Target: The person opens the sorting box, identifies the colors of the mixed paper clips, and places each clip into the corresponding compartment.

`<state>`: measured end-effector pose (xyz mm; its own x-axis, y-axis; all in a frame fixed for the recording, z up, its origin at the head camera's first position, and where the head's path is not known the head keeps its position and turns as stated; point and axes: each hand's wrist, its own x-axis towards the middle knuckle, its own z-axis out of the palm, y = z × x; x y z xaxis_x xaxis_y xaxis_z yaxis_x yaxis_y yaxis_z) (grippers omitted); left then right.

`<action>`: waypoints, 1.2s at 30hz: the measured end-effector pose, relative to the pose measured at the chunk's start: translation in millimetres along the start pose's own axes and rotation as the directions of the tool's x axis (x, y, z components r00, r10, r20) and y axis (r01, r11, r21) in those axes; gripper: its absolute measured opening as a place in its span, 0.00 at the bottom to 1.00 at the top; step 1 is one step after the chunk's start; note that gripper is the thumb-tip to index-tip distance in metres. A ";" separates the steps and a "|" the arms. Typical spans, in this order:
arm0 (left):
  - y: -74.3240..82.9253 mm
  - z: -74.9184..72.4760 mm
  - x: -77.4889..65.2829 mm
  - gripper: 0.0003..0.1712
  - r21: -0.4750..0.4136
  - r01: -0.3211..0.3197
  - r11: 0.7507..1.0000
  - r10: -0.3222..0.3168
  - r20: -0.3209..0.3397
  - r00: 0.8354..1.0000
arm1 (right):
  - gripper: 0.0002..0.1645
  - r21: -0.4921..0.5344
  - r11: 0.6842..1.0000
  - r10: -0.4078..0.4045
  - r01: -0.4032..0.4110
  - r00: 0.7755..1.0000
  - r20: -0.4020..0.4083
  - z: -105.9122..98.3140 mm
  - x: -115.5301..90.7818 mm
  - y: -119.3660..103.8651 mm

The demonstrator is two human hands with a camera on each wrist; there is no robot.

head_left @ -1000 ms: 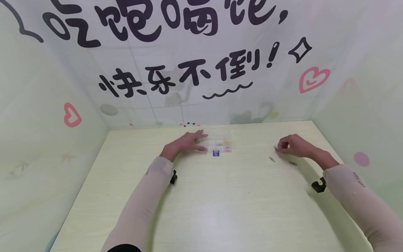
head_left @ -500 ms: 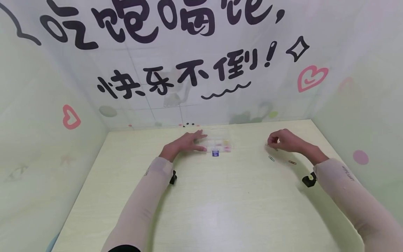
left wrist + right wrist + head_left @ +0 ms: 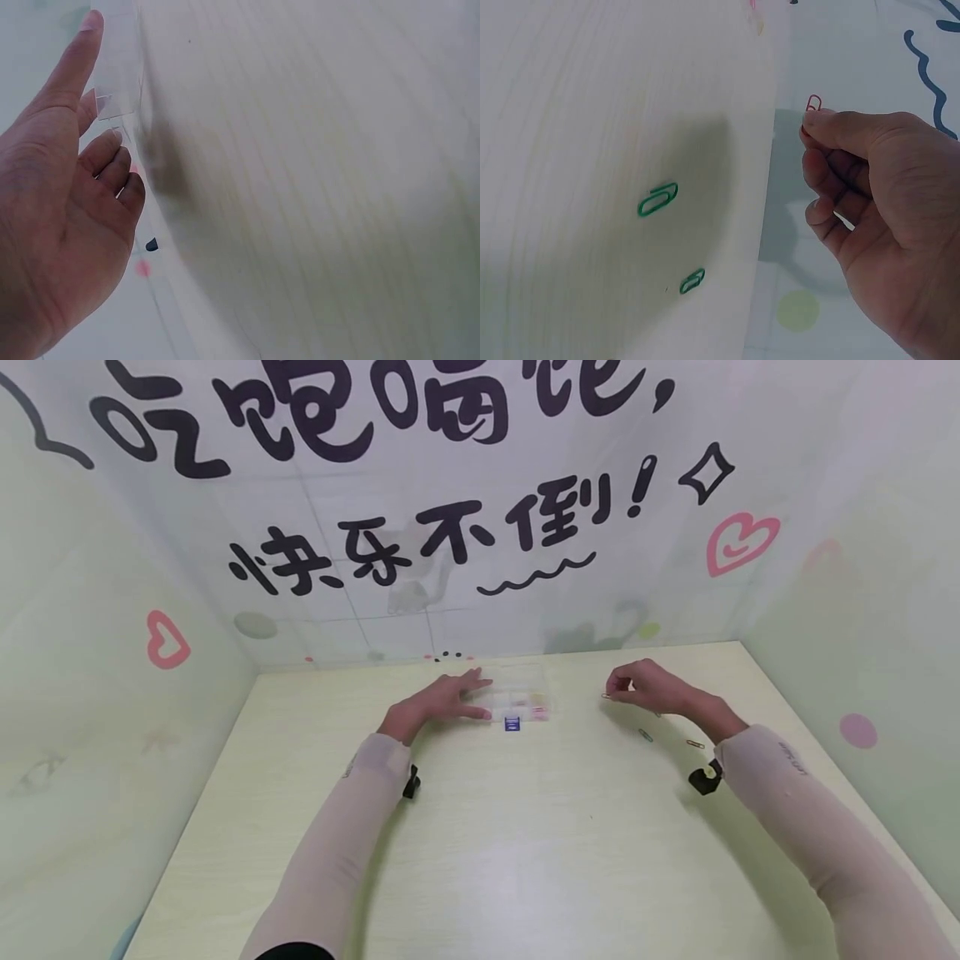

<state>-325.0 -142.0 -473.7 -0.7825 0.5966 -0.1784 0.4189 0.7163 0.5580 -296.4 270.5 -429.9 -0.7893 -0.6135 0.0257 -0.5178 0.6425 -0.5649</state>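
Note:
A clear plastic compartment box (image 3: pixel 517 700) lies near the back edge of the table, with small pinkish and yellowish items in its right compartments. A blue label marks its front. My left hand (image 3: pixel 441 700) holds the box's left end, thumb at the front and index finger behind; the box's clear end (image 3: pixel 116 101) shows in the left wrist view. To the right, my right hand (image 3: pixel 651 685) pinches a red paper clip (image 3: pixel 814 102) between thumb and index finger, above the table. Two green paper clips (image 3: pixel 658 199) lie below it, and a reddish paper clip (image 3: pixel 695 744) lies farther right.
A pale wood-grain table (image 3: pixel 510 843) spreads in front of the box. Behind it hangs a white printed backdrop (image 3: pixel 420 560) with black lettering, and pale fabric walls stand at both sides.
My right hand has lifted a paper clip from the table at the right and carried it left towards the box. The left hand stays at the box.

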 end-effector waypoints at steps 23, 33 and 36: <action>1.8 -1.2 -0.6 0.47 0.001 0.027 1.000 -0.027 0.015 1.000 | 0.04 0.004 0.995 -0.097 0.098 0.987 -0.125 35.1 60.3 -32.0; 1.5 -1.2 1.3 0.47 -0.001 0.042 0.999 -0.042 0.018 0.999 | 0.02 -0.012 0.996 -0.089 0.088 0.988 -0.124 52.6 86.7 -47.9; 1.2 -0.7 1.6 0.47 0.000 0.041 0.999 -0.041 0.019 0.999 | 0.01 -0.023 0.996 -0.093 0.091 0.987 -0.127 58.1 93.5 -50.4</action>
<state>-326.1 -140.4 -472.7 -0.7902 0.5734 -0.2162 0.3866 0.7402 0.5502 -324.9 154.1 -446.9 -0.7732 -0.6071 0.1831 -0.5948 0.5943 -0.5412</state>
